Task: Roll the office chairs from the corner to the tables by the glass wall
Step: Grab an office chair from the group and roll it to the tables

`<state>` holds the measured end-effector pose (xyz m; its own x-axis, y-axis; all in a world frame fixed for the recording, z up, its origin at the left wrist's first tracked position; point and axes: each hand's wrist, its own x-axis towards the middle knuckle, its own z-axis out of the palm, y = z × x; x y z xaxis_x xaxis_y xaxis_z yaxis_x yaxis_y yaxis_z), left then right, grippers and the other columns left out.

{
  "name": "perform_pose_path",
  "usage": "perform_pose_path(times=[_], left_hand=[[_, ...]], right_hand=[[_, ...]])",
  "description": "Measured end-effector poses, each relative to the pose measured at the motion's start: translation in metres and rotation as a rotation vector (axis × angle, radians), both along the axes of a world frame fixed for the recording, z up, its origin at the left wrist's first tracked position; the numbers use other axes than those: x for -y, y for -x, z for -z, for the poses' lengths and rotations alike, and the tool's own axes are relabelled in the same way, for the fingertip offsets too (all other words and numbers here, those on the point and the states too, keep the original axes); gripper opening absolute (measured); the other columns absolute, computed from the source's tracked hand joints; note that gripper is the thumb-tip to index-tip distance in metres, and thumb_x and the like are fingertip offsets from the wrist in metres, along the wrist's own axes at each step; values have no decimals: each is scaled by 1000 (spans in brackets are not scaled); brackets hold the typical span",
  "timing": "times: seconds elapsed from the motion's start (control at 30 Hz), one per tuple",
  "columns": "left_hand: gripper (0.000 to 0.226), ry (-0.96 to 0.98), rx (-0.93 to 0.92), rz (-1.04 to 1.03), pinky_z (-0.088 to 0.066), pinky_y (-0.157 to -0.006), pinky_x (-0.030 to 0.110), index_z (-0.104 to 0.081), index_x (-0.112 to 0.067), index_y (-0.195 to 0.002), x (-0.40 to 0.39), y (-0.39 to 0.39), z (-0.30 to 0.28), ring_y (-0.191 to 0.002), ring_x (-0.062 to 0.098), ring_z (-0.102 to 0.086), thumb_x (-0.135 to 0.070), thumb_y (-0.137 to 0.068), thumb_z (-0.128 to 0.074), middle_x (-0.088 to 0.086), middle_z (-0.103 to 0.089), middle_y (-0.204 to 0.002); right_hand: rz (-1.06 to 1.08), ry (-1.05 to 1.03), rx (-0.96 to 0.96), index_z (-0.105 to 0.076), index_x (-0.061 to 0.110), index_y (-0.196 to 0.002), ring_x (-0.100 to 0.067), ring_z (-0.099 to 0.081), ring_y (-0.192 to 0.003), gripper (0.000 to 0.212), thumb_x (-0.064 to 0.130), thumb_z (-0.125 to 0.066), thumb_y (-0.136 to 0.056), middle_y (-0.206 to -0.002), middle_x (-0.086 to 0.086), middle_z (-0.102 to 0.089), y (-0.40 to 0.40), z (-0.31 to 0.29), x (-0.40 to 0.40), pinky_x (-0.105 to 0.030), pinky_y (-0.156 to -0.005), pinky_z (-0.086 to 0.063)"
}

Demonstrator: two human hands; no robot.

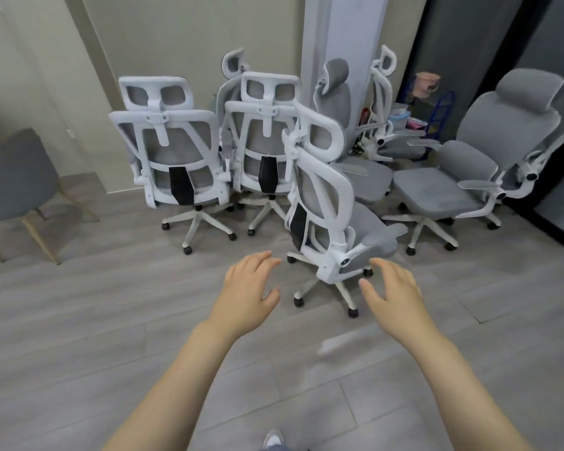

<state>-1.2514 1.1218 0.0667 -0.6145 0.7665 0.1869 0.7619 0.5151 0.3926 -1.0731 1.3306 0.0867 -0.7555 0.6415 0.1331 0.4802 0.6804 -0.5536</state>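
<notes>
Several white-framed office chairs with grey mesh backs and grey seats stand clustered in the corner. The nearest chair stands in front of the group, its back turned toward my left and its seat toward the right. My left hand is stretched out with its fingers spread, just left of that chair's base and touching nothing. My right hand reaches out the same way, right below its armrest, and holds nothing. Two more chairs show their backs behind it. Another chair faces left at the right.
A grey upholstered chair with wooden legs stands at the left wall. A dark glass wall runs along the right. A blue rack with small items sits in the far corner. Grey plank floor lies between me and the chairs.
</notes>
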Motion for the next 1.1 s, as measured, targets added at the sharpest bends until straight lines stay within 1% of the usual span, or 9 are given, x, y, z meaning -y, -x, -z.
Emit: perform_pose_path(times=[0.2,0.4,0.57,0.63,0.73,0.87,0.97,1.03,1.1], left_hand=[[48,7,2,42,-22,-114,35,-46,-26,-137,-75,112,-9,-140,16,-30,-35,-90,-51,-5,-38,-149],[54,15,-18,70,-24,-115,38,-44,-28,-137,-144,203,-6,-140,16,-30,-43,-86,-41,-7,-37,-149],[49,-10,-40,71,-24,-117,41,-42,-29,-140,-209,281,-17,-142,14,-26,-36,-92,-52,-9,-35,-150],[49,-11,-41,64,-26,-116,41,-42,-29,-139,-234,310,-23,-141,13,-28,-39,-92,-50,-9,-36,-149],[54,-34,-48,52,-28,-116,41,-42,-29,-139,-269,347,-32,-140,12,-29,-48,-89,-39,-9,-37,-149],[52,-87,3,70,-22,-119,33,-39,-27,-144,-306,386,-40,-143,8,-24,-40,-94,-49,-9,-32,-154],[56,-121,19,135,-18,-120,30,-31,-29,-148,-333,418,-46,-145,2,-16,-42,-97,-49,-12,-22,-158],[59,-144,40,182,-12,-117,21,-26,-30,-151,-351,440,-50,-143,-7,-9,-43,-98,-47,-16,-15,-158],[59,-160,54,234,-11,-114,19,-24,-30,-152,-369,461,-55,-140,-11,-5,-44,-98,-46,-17,-11,-160]], right_hand=[[24,32,-43,-48,19,-132,-18,-36,-127,40,32,-56,-94,-133,4,-52,110,-11,-67,-38,-110,-28],[5,38,-74,-42,23,-138,-11,-28,-131,44,36,-49,-97,-140,7,-45,203,-20,-133,-35,-113,-24],[-5,20,-134,-39,24,-140,-12,-24,-137,44,36,-47,-98,-143,8,-41,285,-35,-195,-38,-117,-21],[1,19,-163,-40,24,-138,-10,-26,-135,43,35,-48,-98,-141,9,-42,316,-42,-222,-39,-116,-24],[-34,-28,-186,-42,23,-135,-12,-29,-132,40,34,-49,-97,-138,8,-45,365,-48,-257,-40,-113,-27],[-64,-116,-165,-42,20,-140,-19,-34,-132,45,31,-49,-97,-142,3,-45,422,-52,-292,-40,-113,-28],[-43,-103,-74,-39,19,-143,-25,-38,-132,47,34,-45,-99,-142,0,-47,460,-45,-310,-40,-111,-28],[-7,-68,-15,-44,18,-140,-29,-46,-124,45,38,-42,-100,-135,-3,-53,478,-34,-314,-41,-105,-33],[83,-79,-50,-53,19,-130,-28,-52,-112,39,40,-41,-99,-121,-2,-60,489,-23,-314,-42,-97,-40]])
